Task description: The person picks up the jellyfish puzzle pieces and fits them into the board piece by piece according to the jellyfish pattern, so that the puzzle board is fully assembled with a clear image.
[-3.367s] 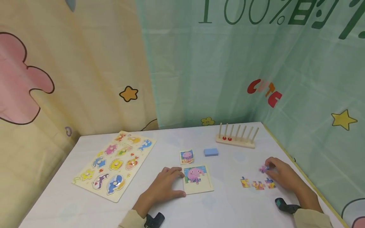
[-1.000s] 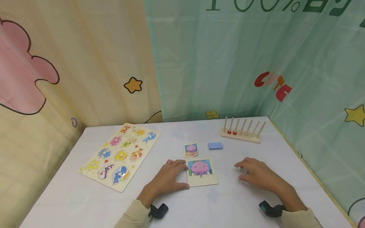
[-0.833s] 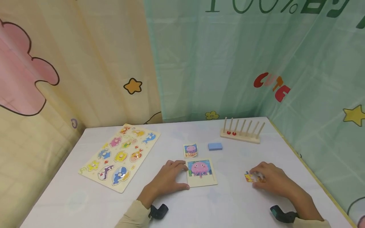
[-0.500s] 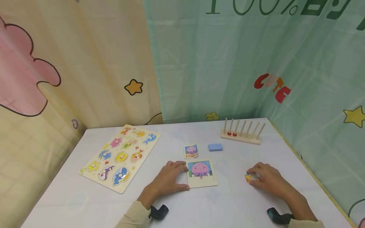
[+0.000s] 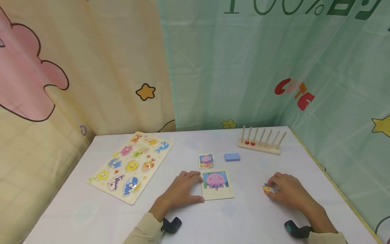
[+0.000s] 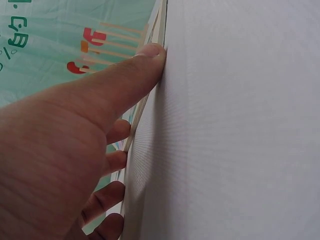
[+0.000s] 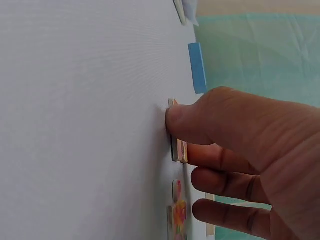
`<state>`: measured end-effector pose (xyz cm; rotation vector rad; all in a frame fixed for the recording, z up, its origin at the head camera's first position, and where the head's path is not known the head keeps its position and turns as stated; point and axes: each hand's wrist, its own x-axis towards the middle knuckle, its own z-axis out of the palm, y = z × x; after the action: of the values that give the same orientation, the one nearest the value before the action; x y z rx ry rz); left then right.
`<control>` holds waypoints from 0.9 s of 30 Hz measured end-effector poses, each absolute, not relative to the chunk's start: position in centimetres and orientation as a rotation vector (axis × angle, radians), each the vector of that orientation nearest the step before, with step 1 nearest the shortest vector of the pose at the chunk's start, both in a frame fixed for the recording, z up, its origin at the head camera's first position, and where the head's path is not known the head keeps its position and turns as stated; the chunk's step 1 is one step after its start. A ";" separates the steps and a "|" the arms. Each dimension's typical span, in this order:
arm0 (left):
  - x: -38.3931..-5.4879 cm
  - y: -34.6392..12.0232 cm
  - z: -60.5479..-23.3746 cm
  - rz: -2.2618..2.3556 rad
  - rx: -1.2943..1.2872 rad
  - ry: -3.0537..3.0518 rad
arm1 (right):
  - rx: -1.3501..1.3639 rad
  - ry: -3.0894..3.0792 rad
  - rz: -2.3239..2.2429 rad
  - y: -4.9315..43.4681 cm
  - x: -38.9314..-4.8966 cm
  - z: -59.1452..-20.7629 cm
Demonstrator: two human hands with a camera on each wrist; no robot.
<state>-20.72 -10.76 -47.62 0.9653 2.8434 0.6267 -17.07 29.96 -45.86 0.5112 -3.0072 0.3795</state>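
Note:
My left hand (image 5: pixel 181 189) rests against the left edge of a small wooden jigsaw board (image 5: pixel 217 194), thumb near its lower corner and fingers higher up. A pink octopus-like picture fills the board's upper part, over a bare strip of wood. To the right, my right hand (image 5: pixel 289 191) pinches a colourful jigsaw piece (image 7: pixel 178 150) between thumb and finger, low at the tabletop. Below it in the right wrist view lies another jigsaw piece (image 7: pixel 178 215). From the head, my fingers hide most of the pieces there.
A picture card (image 5: pixel 206 161) and a blue block (image 5: pixel 232 157) lie beyond the jigsaw board. At the back right stands a wooden peg rack (image 5: pixel 259 147) with red beads. A large sea-animal knob puzzle (image 5: pixel 131 169) lies to the left. Curtains border the table.
My right hand has gone from a loose piece at far right towards the board, then back to the remaining pieces, where it pinches one. The board's picture has gained pieces. My left hand stays at the board.

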 end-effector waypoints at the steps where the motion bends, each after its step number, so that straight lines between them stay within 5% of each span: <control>1: -20.7 -10.8 -47.6 0.623 0.963 2.845 | 0.514 -3.016 0.365 29.8 -17.2 -45.8; 9: -20.7 -10.8 -47.6 0.602 0.942 2.836 | 0.660 -3.019 0.325 27.3 -18.5 -44.9; 21: -20.7 -10.8 -47.4 0.604 0.942 2.841 | 1.074 -2.921 0.418 14.9 -21.3 -44.7; 27: -20.8 -10.7 -47.4 0.612 0.941 2.838 | 1.083 -2.910 0.367 12.6 -21.4 -45.3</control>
<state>-20.84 -10.66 -47.35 0.9407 2.8382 0.6115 -21.41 12.57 -45.33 1.0826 -2.9101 0.3667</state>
